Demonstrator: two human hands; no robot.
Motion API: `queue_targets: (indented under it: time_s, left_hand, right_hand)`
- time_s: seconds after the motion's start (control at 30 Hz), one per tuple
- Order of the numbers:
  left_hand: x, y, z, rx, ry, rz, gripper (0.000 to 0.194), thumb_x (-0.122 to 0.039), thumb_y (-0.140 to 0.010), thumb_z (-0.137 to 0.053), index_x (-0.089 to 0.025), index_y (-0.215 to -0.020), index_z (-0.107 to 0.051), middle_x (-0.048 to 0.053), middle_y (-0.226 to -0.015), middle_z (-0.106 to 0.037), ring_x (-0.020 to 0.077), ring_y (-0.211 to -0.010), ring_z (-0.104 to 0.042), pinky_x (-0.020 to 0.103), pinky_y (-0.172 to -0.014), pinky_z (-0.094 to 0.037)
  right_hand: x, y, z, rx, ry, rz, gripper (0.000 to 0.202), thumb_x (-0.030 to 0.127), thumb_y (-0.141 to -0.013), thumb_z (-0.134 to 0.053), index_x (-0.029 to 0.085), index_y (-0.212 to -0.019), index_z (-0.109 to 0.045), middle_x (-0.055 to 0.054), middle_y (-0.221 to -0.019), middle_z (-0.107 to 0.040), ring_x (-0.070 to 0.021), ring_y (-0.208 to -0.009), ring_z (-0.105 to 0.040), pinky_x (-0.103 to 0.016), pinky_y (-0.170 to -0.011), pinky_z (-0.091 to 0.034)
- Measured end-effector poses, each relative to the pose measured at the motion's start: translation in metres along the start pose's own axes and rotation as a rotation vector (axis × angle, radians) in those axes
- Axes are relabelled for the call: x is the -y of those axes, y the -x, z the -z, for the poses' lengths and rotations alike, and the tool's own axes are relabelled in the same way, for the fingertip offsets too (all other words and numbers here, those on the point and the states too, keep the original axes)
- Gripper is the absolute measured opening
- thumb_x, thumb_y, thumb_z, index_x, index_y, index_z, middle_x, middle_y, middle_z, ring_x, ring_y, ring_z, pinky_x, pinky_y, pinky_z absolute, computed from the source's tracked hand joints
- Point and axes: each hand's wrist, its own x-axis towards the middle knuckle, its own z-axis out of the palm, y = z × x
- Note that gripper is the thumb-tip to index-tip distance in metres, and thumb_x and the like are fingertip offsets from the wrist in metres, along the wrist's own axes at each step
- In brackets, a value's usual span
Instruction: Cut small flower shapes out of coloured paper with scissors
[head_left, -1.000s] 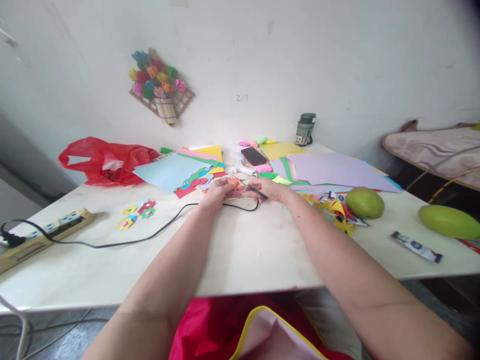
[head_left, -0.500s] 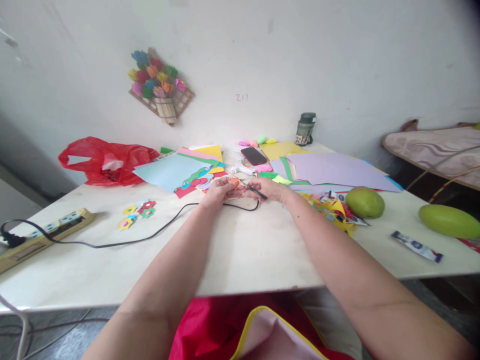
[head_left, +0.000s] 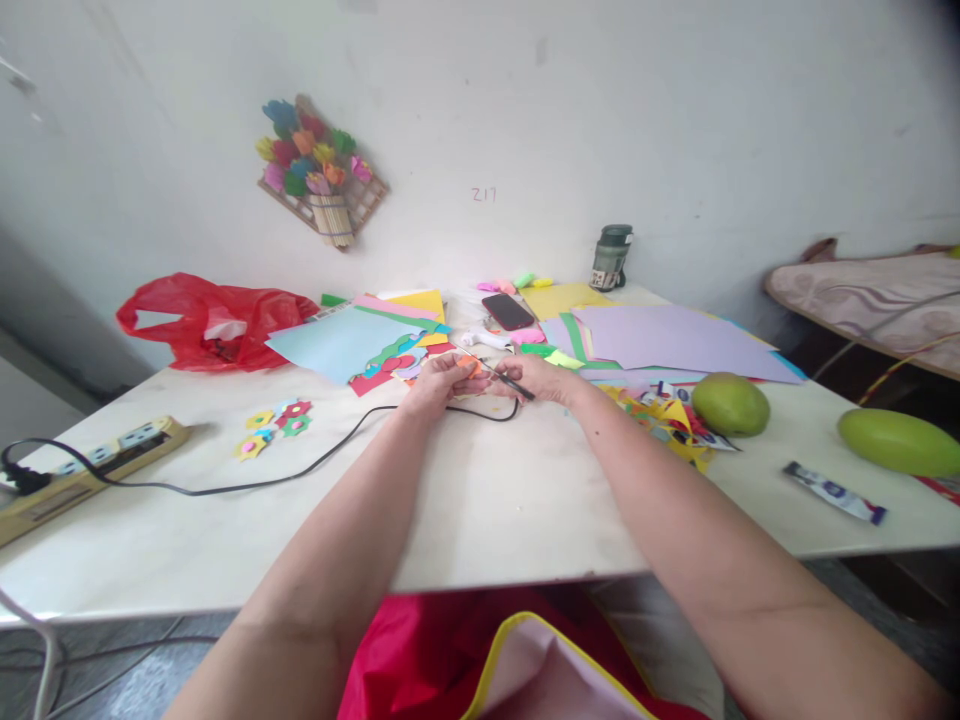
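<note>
Orange paper (head_left: 470, 363) sits pinched in the fingers of the left hand (head_left: 437, 388), just beside scissors (head_left: 514, 385) grasped by the right hand (head_left: 541, 378), which might nick a fingertip if the paper slips.

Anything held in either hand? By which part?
The right hand holds scissors by the dark handles. The left hand pinches a small orange piece near its edge; exact finger contact is too small to tell.
</note>
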Motion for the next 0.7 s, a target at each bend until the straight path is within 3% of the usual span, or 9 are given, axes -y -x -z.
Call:
queue_targets:
  time_s: [0.4, 0.7]
  left_hand:
    - [0.0013, -0.0014, 0.0014, 0.029, -0.011, -0.003, 0.030, -0.030, -0.063, -0.076, -0.012, -0.075, -0.057, 0.007, -0.072, -0.070, 0.0215, -0.070, -0.070, 0.034, -0.072, -0.056]
    - [0.0011, -0.0013, 0.0016, 0.048, 0.009, -0.002, 0.030, -0.029, -0.063, -0.076, -0.011, -0.075, -0.056, 0.007, -0.069, -0.069, 0.0202, -0.065, -0.069, 0.033, -0.069, -0.057]
  right_hand:
    - [0.0060, 0.0019, -0.0026, -0.007, -0.022, 0.020, 0.038, 0.041, -0.058, -0.075, 0.015, -0.079, -0.057, 0.007, -0.054, -0.047, -0.0056, -0.045, -0.038, -0.020, -0.042, -0.030]
    - [0.0040, 0.0028, -0.0029, -0.027, -0.040, 0.006, 0.029, 0.035, -0.064, -0.073, 0.015, -0.077, -0.056, 0.007, -0.050, -0.045, -0.0044, -0.040, -0.038, -0.018, -0.039, -0.033]
